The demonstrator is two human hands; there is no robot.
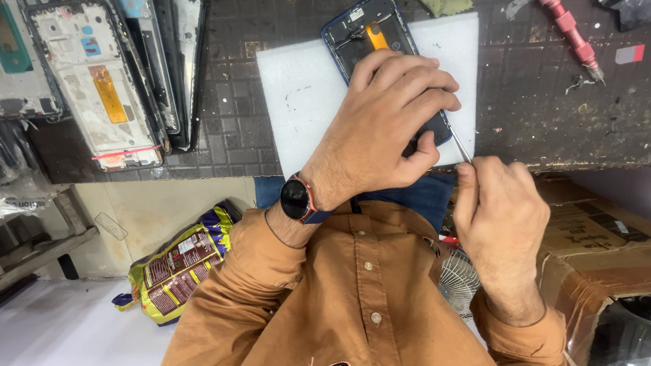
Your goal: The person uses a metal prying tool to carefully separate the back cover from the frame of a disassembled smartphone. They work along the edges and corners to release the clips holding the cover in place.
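On the white foam pad lies the opened phone, long axis diagonal; left hand clamps its near end, right hand pinches a thin metal tool at that corner

A dark gridded workbench mat carries a white foam pad, stacked phone frames and a red screwdriver.

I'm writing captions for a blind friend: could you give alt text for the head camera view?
Seen from above, a person's left hand presses down on an opened blue phone lying on a white pad, while the right hand holds a thin metal tool to the phone's edge. Spare phone frames lie at the left of the dark bench, and a red screwdriver at the far right.
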